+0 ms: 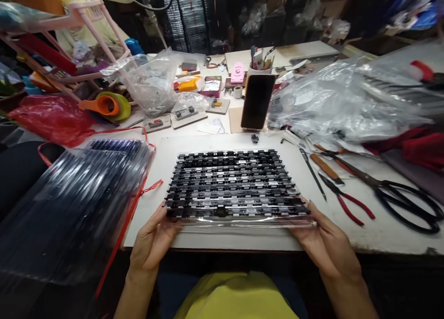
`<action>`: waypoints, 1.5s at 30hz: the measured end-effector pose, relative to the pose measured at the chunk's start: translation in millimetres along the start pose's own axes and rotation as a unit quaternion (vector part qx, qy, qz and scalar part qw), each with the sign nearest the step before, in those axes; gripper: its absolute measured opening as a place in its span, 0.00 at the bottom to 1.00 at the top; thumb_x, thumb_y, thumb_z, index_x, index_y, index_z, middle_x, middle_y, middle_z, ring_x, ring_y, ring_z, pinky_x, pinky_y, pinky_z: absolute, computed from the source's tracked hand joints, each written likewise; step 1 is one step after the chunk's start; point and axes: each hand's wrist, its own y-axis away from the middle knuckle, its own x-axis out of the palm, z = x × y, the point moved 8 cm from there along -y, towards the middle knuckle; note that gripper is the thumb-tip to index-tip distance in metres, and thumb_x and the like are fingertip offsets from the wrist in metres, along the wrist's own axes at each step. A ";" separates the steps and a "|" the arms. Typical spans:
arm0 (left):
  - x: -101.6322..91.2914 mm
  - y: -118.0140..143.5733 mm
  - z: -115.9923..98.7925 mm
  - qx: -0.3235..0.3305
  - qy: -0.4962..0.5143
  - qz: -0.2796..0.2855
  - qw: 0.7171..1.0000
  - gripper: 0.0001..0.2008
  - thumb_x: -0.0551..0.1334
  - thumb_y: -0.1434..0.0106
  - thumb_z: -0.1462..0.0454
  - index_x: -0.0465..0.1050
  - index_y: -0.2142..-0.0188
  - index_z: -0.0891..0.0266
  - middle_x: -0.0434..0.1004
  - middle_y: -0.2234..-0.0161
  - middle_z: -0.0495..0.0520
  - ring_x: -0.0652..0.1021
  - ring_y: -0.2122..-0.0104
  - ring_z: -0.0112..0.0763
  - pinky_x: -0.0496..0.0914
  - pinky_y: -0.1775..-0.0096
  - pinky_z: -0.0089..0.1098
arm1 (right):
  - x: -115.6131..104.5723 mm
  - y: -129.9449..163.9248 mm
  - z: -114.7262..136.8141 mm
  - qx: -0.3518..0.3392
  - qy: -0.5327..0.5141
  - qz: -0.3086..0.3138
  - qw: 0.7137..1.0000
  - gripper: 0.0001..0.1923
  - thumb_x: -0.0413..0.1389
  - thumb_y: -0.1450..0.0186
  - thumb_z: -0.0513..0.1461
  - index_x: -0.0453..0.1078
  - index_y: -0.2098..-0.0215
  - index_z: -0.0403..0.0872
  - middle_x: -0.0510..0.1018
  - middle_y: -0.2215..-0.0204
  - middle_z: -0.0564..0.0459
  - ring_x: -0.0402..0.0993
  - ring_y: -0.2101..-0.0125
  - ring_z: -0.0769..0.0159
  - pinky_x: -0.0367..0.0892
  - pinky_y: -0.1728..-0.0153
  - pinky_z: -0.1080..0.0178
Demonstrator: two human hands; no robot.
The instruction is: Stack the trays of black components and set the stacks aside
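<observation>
A clear plastic tray [243,223] filled with rows of small black parts [232,182] is held level over the near edge of the white table. My left hand [154,238] grips its near left corner, fingers partly hidden beneath. At the near right corner my right hand [326,240] grips the tray the same way, thumb on the side. Just beyond the tray's far edge lies one small black part [255,138]. To the left sits a stack of similar filled trays [69,208] in clear wrap with red string [130,212].
Pliers [347,201], large scissors [388,185] and a pointed tool [312,173] lie at right. A phone [257,101] stands upright behind the tray. Plastic bags [340,97] crowd the back right; a pink rack [93,25] stands back left.
</observation>
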 end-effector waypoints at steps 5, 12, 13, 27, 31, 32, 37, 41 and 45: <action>3.4 1.4 -0.4 0.051 0.089 0.060 0.993 0.24 0.48 0.31 0.58 0.52 0.37 0.58 0.65 0.43 0.64 0.69 0.45 0.46 0.66 0.48 0.50 | 9.8 -1.5 -5.0 0.002 -0.022 0.069 0.997 0.13 0.55 0.37 0.38 0.74 0.54 0.51 0.77 0.54 0.54 0.72 0.53 0.64 0.66 0.47 0.56; 7.7 3.9 4.8 0.033 0.100 0.070 0.992 0.23 0.44 0.30 0.65 0.53 0.37 0.51 0.62 0.41 0.58 0.65 0.42 0.42 0.61 0.44 0.50 | 8.5 -0.9 -6.2 0.003 -0.038 0.081 0.996 0.14 0.54 0.36 0.37 0.73 0.53 0.51 0.76 0.52 0.54 0.71 0.51 0.63 0.64 0.46 0.56; 8.3 4.3 6.1 0.015 0.092 0.072 0.993 0.23 0.44 0.30 0.66 0.54 0.38 0.50 0.63 0.41 0.57 0.65 0.42 0.42 0.61 0.44 0.52 | 8.0 -0.1 -7.2 0.016 -0.047 0.083 0.995 0.14 0.53 0.35 0.37 0.73 0.53 0.51 0.76 0.52 0.54 0.71 0.51 0.63 0.64 0.46 0.54; 10.5 3.1 8.1 0.027 0.076 0.065 0.995 0.20 0.44 0.30 0.64 0.62 0.41 0.58 0.67 0.44 0.61 0.66 0.43 0.47 0.63 0.45 0.54 | -1.8 -4.7 -17.7 0.062 -0.071 0.056 0.994 0.12 0.51 0.34 0.42 0.74 0.57 0.50 0.78 0.55 0.52 0.69 0.49 0.58 0.63 0.46 0.47; 5.7 2.5 8.0 0.018 0.059 0.028 0.998 0.19 0.45 0.30 0.66 0.69 0.47 0.58 0.72 0.48 0.59 0.70 0.46 0.44 0.64 0.46 0.51 | -4.0 -4.5 -18.0 0.058 -0.061 0.054 0.995 0.13 0.49 0.33 0.42 0.73 0.56 0.52 0.76 0.52 0.52 0.67 0.47 0.59 0.64 0.46 0.47; 4.6 2.3 7.7 0.018 0.055 0.018 0.998 0.19 0.45 0.30 0.66 0.71 0.48 0.58 0.74 0.49 0.59 0.71 0.47 0.44 0.65 0.46 0.51 | -4.1 -4.1 -17.8 0.056 -0.059 0.053 0.995 0.13 0.49 0.33 0.43 0.73 0.55 0.53 0.76 0.52 0.52 0.67 0.47 0.58 0.65 0.47 0.46; 2.4 1.8 7.5 0.024 0.044 -0.026 0.998 0.19 0.45 0.30 0.64 0.75 0.54 0.60 0.78 0.55 0.58 0.76 0.53 0.40 0.68 0.49 0.48 | -3.6 -2.8 -16.3 0.045 -0.045 0.029 0.998 0.15 0.47 0.32 0.41 0.71 0.52 0.56 0.73 0.49 0.54 0.64 0.45 0.58 0.67 0.48 0.47; 2.5 1.5 7.2 0.029 0.052 -0.048 0.997 0.19 0.46 0.30 0.64 0.75 0.55 0.61 0.79 0.56 0.57 0.76 0.53 0.40 0.66 0.48 0.48 | -1.4 -4.0 -14.8 0.026 -0.014 -0.003 1.000 0.17 0.46 0.33 0.39 0.70 0.50 0.59 0.70 0.45 0.55 0.62 0.43 0.59 0.71 0.52 0.49; 1.4 0.9 7.1 0.027 0.053 -0.056 0.997 0.18 0.47 0.30 0.63 0.76 0.57 0.62 0.79 0.58 0.57 0.76 0.53 0.40 0.66 0.48 0.48 | 3.8 -4.8 -12.9 0.001 0.031 0.005 1.000 0.16 0.46 0.33 0.42 0.69 0.50 0.60 0.68 0.44 0.56 0.62 0.43 0.58 0.74 0.56 0.52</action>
